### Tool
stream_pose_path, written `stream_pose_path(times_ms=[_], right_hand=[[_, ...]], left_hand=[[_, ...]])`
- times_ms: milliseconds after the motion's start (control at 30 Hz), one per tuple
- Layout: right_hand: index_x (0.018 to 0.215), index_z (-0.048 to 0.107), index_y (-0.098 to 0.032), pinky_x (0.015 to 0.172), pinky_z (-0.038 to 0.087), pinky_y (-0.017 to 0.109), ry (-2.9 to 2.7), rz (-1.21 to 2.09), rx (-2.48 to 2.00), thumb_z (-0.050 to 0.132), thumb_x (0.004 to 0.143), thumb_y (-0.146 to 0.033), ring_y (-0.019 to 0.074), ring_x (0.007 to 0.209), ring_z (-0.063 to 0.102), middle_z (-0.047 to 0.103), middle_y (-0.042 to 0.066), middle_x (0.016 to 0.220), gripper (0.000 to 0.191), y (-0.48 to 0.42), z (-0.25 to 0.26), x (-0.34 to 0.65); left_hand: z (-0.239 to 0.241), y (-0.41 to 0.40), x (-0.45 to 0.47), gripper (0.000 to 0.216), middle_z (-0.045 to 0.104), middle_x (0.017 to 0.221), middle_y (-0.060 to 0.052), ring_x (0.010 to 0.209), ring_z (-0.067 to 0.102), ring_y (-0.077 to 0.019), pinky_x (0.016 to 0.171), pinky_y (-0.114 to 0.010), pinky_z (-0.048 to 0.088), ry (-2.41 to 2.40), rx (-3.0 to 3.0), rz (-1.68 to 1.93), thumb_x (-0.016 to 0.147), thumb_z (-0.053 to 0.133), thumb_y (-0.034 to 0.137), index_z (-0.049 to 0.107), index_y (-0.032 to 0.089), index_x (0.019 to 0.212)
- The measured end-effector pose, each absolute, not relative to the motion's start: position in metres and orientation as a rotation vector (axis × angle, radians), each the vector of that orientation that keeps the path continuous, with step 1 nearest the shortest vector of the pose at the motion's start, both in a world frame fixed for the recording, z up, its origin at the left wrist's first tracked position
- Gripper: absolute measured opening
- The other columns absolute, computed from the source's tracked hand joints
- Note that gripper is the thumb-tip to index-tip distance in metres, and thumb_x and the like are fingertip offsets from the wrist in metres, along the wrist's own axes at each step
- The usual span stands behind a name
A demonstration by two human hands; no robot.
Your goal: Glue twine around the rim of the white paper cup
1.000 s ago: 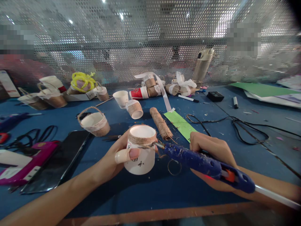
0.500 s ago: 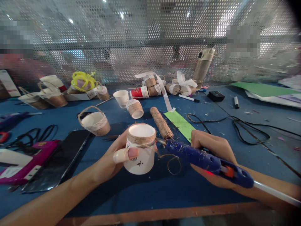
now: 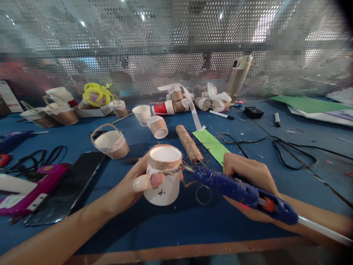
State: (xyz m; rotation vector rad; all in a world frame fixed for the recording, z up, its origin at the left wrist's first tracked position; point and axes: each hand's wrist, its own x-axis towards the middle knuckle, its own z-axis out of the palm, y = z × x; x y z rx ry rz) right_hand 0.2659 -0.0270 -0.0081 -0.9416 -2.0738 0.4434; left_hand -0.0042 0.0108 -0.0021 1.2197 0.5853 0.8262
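My left hand [image 3: 132, 186] is wrapped round a white paper cup [image 3: 162, 180] held upright just above the blue table; my thumb, with a tape band on it, presses on its front. Brown twine is wound round the cup's rim, and a loose end curls down to its right. My right hand [image 3: 249, 176] grips a blue glue gun [image 3: 239, 189] with an orange trigger, its metal tip touching the twine at the cup's right side. A spool of brown twine [image 3: 189, 144] lies just behind the gun's nozzle.
A small twine-wrapped basket cup [image 3: 111, 142] sits left of the held cup, a black phone [image 3: 68, 187] and pink case beside it. More cups, a green paper strip [image 3: 212, 145], black cable [image 3: 275, 147], markers and a metal bottle [image 3: 237, 79] lie before a perforated metal screen.
The glue gun's tip stayed at the twine on the cup's right side while the gun shifted slightly. The cup tilted a little in my left hand.
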Motion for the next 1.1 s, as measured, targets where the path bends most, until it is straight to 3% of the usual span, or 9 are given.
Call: stream_pose_path(times_ms=[267, 533, 1100], right_hand=[[0.07, 0.032, -0.023, 0.051, 0.027, 0.025, -2.088, 0.419, -0.952, 0.058, 0.066, -0.005, 0.0115, 0.056, 0.032, 0.037, -0.004, 0.065, 0.032, -0.0253, -0.0058, 0.2639], [0.071, 0.032, -0.023, 0.051, 0.028, 0.025, -2.084, 0.449, -0.943, 0.056, 0.067, -0.003, 0.0116, 0.056, 0.033, 0.039, -0.003, 0.066, 0.032, -0.0261, -0.0075, 0.2647], [0.072, 0.033, -0.023, 0.051, 0.029, 0.025, -2.099, 0.445, -0.921, 0.056, 0.066, -0.004, 0.0118, 0.056, 0.034, 0.039, -0.004, 0.066, 0.031, -0.0261, -0.0054, 0.2653]], left_hand=[[-0.0049, 0.0124, -0.0092, 0.051, 0.069, 0.105, -0.004, 0.097, 0.064, -0.0283, 0.079, -0.035, 0.048, 0.602, 1.233, 0.796, 0.074, 0.071, 0.042, 0.058, 0.022, 0.118], [-0.0024, 0.0128, -0.0064, 0.051, 0.07, 0.104, -0.004, 0.09, 0.064, -0.0238, 0.076, -0.031, 0.048, 0.598, 1.247, 0.803, 0.072, 0.073, 0.042, 0.06, 0.022, 0.116], [-0.0028, 0.0119, -0.0064, 0.052, 0.069, 0.106, -0.005, 0.099, 0.062, -0.0292, 0.079, -0.036, 0.046, 0.634, 1.24, 0.806, 0.071, 0.072, 0.043, 0.059, 0.022, 0.117]])
